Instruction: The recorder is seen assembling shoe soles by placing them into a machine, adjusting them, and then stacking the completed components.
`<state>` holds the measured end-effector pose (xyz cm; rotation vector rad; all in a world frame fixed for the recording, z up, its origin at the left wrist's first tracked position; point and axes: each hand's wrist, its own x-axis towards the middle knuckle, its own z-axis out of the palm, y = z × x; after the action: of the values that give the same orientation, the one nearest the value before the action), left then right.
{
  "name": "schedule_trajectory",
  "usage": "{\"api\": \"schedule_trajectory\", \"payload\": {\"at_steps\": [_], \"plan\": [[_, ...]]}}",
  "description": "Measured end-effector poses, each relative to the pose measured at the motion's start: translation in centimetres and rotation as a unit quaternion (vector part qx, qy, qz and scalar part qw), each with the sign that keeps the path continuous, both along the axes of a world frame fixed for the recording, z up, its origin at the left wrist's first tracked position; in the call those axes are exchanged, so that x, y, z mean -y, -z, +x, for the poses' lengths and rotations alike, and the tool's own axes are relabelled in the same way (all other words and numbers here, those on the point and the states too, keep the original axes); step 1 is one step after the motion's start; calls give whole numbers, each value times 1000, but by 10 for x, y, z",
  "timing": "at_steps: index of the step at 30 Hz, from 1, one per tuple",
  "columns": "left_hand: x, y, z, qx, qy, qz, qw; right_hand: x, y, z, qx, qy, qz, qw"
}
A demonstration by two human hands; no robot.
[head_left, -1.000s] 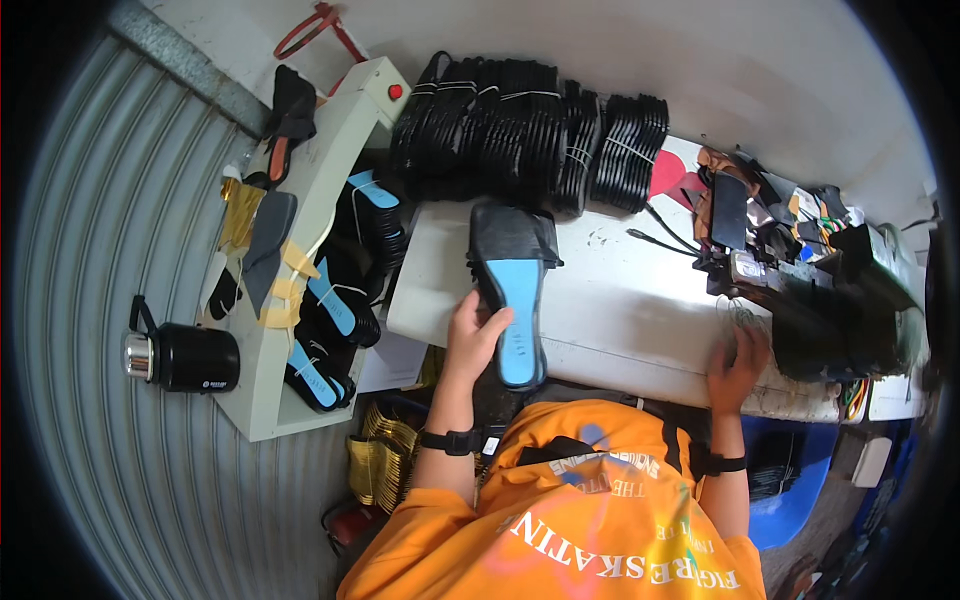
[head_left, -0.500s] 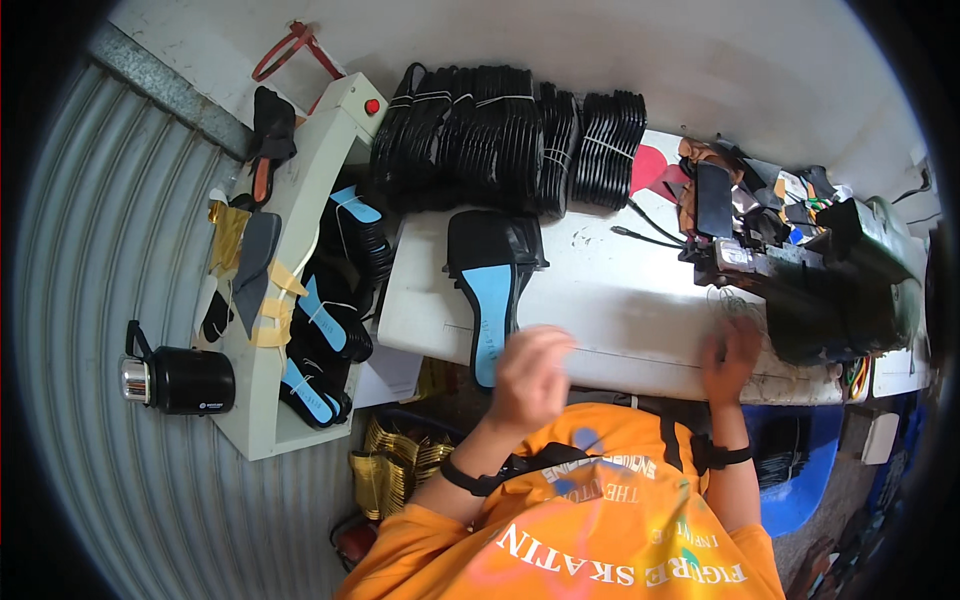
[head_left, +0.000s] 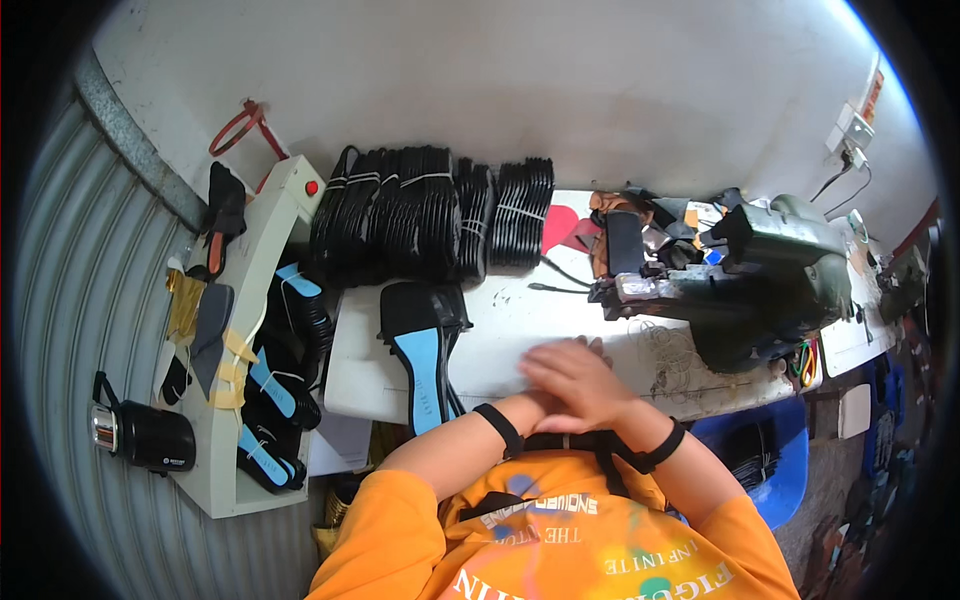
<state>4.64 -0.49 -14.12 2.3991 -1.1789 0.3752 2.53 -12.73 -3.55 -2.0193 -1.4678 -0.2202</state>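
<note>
My right hand (head_left: 575, 378), fingers stretched out and pointing left, crosses over my left hand (head_left: 543, 402) at the front edge of the white table (head_left: 500, 345). Only part of the left hand shows beneath it, with some fingertips poking out beyond; most of its fingers are hidden. I see nothing held in the right hand. Left of both hands lies a bundle of black shoe parts (head_left: 428, 305) with a light blue insole (head_left: 424, 375) on top, its narrow end reaching the table edge near my left forearm.
Tied bundles of black shoe parts (head_left: 400, 215) line the table's back. A dark sewing machine (head_left: 770, 290) stands at right, loose thread (head_left: 665, 360) beside it. The grey shelf unit (head_left: 262, 235) at left holds more blue insoles; a black flask (head_left: 150, 437) stands left of it. A blue bin (head_left: 785, 460) is below.
My hands have come together: the right moved left from beside the sewing machine onto the left, which moved right from the blue insole. The view has shifted right and up.
</note>
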Motion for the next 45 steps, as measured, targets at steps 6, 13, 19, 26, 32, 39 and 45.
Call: {"api": "schedule_trajectory", "payload": {"at_steps": [6, 13, 19, 26, 32, 39, 45], "plan": [[21, -13, 27, 63, -4, 11, 998, -27, 8, 9, -58, -26, -178, 982], [21, -28, 47, 132, -29, 32, 990, -43, -11, 18, 6, 14, -123, 992], [23, -42, 53, 188, -57, 47, 979, -55, -57, 42, 116, 42, -87, 989], [17, -69, 59, 260, -93, 69, 959, -63, -159, 60, 260, 78, -35, 962], [27, -76, 51, 302, -99, 84, 944, -48, -237, 57, 343, 114, -14, 932], [40, -75, 45, 338, -110, 90, 930, -22, -316, 56, 427, 128, -34, 894], [35, -74, 54, 373, -129, 101, 913, -14, -376, 52, 511, 142, -10, 848]]}}
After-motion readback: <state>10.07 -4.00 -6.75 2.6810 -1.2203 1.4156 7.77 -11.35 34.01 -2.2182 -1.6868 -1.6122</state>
